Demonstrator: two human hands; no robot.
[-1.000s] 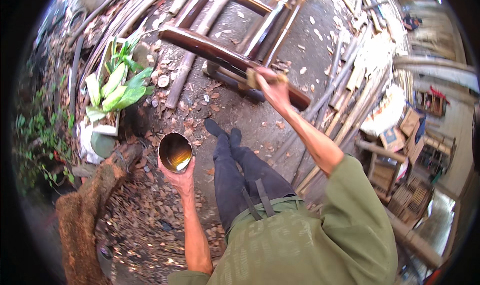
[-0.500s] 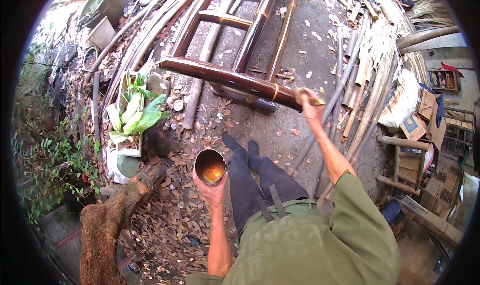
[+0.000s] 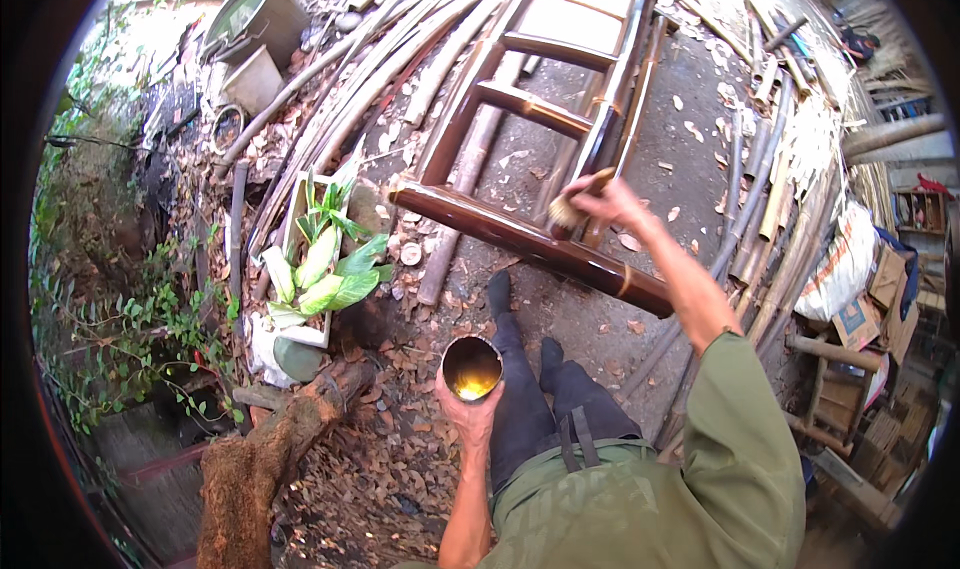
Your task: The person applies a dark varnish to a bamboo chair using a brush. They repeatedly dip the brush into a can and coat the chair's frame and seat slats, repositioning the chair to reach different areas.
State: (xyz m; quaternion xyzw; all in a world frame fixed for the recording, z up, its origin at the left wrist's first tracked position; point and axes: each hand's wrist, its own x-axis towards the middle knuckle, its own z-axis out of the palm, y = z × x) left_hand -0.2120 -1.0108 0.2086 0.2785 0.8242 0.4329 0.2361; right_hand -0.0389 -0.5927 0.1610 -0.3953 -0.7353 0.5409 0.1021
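Observation:
My left hand [image 3: 466, 416] is wrapped round a cup-like container [image 3: 472, 354] with amber liquid in the bottom, held upright by my left leg. My right hand [image 3: 618, 207] grips a brush [image 3: 568, 212] with pale bristles and a wooden back. Its bristles are at the joint where a long rail meets the thick near crosspiece of a glossy dark-brown bamboo frame [image 3: 500, 227]; whether they press on the surface cannot be made out. The frame has several rungs and reaches away from me, wet-looking and shiny.
Left of me stand a leafy plant in a white planter [image 3: 318, 337] and a brown log [image 3: 240, 479]. Bamboo poles [image 3: 335, 99] lie at the far left, more poles [image 3: 765, 179] at the right. A grey bucket [image 3: 262, 19] stands beyond; a white sack [image 3: 838, 261] sits at right.
The brush in my right hand has moved left from the crosspiece's right end to the rail joint. My feet have shifted apart, and the whole view has turned. The container stays in my left hand.

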